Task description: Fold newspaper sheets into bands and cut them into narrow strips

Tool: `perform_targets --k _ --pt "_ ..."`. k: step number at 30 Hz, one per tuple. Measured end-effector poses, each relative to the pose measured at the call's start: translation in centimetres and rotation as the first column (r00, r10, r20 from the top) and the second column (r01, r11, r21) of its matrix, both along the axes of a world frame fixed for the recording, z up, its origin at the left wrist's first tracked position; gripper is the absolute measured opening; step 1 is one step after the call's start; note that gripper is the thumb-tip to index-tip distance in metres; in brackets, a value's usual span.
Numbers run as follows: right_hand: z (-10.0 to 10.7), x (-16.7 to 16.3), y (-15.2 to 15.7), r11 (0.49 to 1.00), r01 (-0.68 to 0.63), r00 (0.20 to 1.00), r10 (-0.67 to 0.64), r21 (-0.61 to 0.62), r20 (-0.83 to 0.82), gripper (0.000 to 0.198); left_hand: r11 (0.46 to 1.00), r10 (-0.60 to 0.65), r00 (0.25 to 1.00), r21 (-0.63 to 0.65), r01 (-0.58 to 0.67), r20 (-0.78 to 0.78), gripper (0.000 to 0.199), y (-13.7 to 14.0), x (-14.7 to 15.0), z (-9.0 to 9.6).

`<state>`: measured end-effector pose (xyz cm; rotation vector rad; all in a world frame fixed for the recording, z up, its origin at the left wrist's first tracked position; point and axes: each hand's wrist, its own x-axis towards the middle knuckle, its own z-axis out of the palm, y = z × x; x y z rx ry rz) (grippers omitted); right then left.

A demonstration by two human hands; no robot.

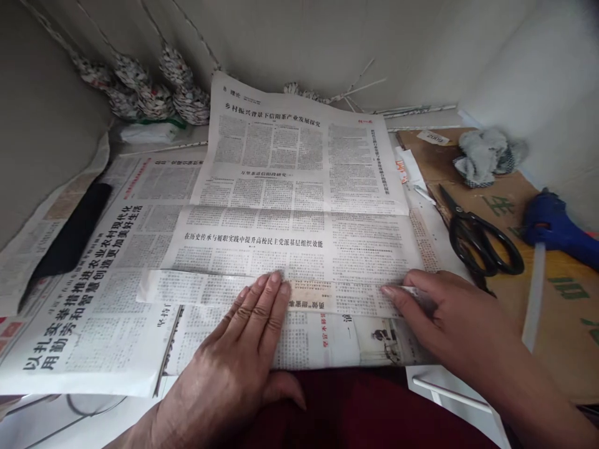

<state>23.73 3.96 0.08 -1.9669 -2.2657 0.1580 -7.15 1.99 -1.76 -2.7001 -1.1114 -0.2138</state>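
The newspaper sheet (pixel 299 199) lay on top of other newspapers (pixel 309 346), directly in front of the person. Its far part rose toward the wall, a crosswise crease ran through its middle, and its near edge was turned over into a narrow folded strip (pixel 187 288).

The left hand (pixel 234 349) rested with its fingers extended, side by side, pressing on the folded strip near its centre; nothing was gripped there. The right hand (pixel 444 315) was at the right end of the strip, with the thumb on the paper and the index finger bent close to it. Whether the paper was pinched between them could not be determined.

Handling: the sheet was judged light, limp and easily torn, with enough slip to slide over the layer beneath. The doubled strip was probably the stiffest part. The sound hold was a light pinch at each end of the strip, with flat pressure along the fold.

Containers: a white packet (pixel 152 132) lay below the woven gourds (pixel 191 103) at the rear; its contents could not be identified. Whether the gourds were hollow was not visible. Scissors (pixel 484 246) and a glue gun (pixel 550 221) lay uncontained on the cardboard (pixel 556 324).
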Motion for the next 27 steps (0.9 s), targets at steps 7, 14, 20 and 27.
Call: perform_targets --k 7,14,20,27 --pt "0.5 -0.3 0.1 1.0 0.01 1.0 -0.01 0.005 -0.015 0.044 0.996 0.077 0.997 0.044 -0.076 -0.014 0.113 -0.1 1.7 -0.4" --pt "0.2 -0.1 0.1 0.998 0.063 0.998 -0.064 -0.019 -0.027 0.043 0.992 0.121 0.993 0.045 -0.121 -0.011 0.12 -0.5 2.4 -0.7" --pt "0.0 0.0 -0.4 0.988 0.154 0.987 -0.154 -0.006 -0.043 0.031 0.991 0.127 0.992 0.04 -0.126 -0.012 0.123 -0.6 2.6 -0.8" --pt "-0.3 -1.3 -0.7 0.967 0.195 0.96 -0.222 0.166 0.168 0.017 0.994 0.103 0.995 0.032 -0.103 -0.008 0.129 -0.6 2.7 -0.9"
